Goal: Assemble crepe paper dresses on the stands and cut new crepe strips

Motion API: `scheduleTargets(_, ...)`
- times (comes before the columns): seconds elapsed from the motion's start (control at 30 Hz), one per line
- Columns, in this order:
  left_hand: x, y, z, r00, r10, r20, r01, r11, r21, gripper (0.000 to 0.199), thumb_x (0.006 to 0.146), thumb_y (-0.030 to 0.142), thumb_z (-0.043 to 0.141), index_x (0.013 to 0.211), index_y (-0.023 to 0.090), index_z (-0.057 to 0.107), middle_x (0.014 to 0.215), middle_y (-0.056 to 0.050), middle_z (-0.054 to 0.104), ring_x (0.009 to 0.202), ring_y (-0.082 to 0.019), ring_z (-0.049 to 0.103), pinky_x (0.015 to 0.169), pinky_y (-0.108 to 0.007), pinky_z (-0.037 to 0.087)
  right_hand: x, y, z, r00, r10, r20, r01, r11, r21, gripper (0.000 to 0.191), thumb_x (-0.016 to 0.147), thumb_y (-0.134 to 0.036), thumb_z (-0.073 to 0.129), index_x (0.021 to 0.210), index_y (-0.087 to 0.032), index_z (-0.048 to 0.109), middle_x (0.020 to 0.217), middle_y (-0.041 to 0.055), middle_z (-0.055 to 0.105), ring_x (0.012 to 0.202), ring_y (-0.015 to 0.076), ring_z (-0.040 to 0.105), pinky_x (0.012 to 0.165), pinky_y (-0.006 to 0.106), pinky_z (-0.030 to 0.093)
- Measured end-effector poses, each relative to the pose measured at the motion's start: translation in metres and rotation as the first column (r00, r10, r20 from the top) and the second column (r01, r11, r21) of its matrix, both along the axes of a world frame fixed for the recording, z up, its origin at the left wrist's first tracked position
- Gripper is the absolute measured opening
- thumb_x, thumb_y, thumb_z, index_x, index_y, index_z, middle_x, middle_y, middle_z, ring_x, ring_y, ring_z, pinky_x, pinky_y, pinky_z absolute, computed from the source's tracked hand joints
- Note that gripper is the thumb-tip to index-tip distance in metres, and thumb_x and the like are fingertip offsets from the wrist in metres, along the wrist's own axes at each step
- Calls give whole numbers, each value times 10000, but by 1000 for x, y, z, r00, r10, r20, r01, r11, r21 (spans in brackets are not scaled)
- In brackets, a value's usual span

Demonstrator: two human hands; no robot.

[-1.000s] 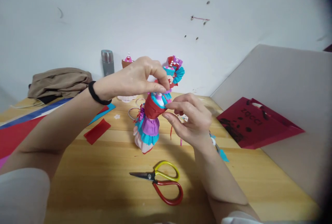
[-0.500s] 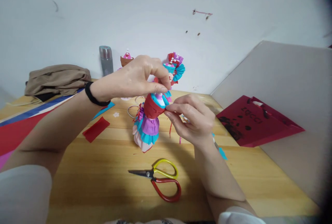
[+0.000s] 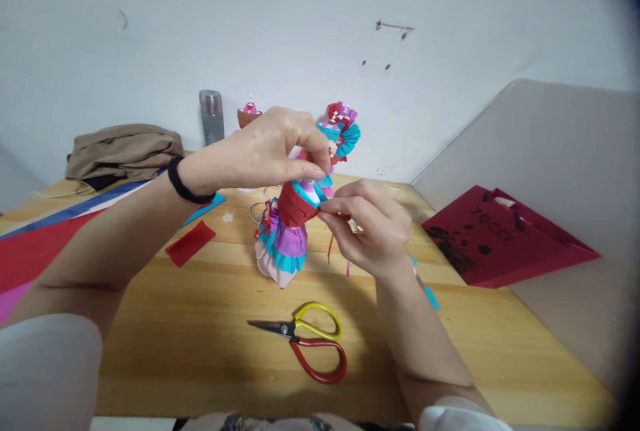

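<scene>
1. I see the ruffled paper figure (image 3: 291, 241) near the middle of the wooden table (image 3: 190, 351), just beyond the scissors (image 3: 285, 329); I cannot tell whether its base touches the wood.
2. My left hand (image 3: 273, 151) arches over the figure's top, thumb and index tips pressed together; what lies between them I cannot tell.
3. My right hand (image 3: 373, 224) pinches the right edge of the figure's red-and-turquoise upper part between thumb and index.
4. A red paper piece (image 3: 191, 243) lies to the left; a red bag (image 3: 505, 238) leans at the right.
5. On the far side I see a grey bottle (image 3: 211, 118) and another ruffled figure (image 3: 345, 134).
</scene>
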State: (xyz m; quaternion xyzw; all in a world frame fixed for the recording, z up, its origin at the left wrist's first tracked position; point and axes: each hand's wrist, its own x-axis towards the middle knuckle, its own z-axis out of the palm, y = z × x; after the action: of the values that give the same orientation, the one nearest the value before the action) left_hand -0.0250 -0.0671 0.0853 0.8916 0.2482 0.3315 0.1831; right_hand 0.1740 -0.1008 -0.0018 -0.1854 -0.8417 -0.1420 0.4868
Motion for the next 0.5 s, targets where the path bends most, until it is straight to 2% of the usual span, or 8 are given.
scheduleTargets(0.1,-2,-1,-2,997,1,-72,9,989,147,83,791,140,686,757,182,749,755,5,700,815,-165,637,833,-281,467,-1,1,1,1000,-15,22,14,1000,8,126,923,-113,573,852,-216,567,769,30,585,681,149,568,593,288,456)
scheduleTargets(0.2,-4,-2,-3,995,-14,-99,35,974,223,98,829,152,653,794,169,742,801,0,712,814,-148,630,801,-262,459,-2,2,0,999,-7,39,7,1000,-17,149,942,-110,534,831,-209,525,760,25,554,665,143,542,583,279,432)
scheduleTargets(0.3,-5,-3,-3,993,-14,-121,44,968,246,102,849,176,650,802,147,736,801,-14,714,822,-146,631,785,-252,456,-3,3,-1,999,9,42,-7,999,-44,148,954,-123,507,833,-208,505,773,27,535,677,148,530,589,282,421)
scheduleTargets(0.5,-4,-2,-1,981,25,-193,18,975,222,223,913,304,595,830,134,712,828,-23,712,926,-179,645,896,-286,468,-1,4,0,999,37,22,-35,996,-83,146,948,-122,501,832,-208,485,782,23,505,695,150,508,610,287,405)
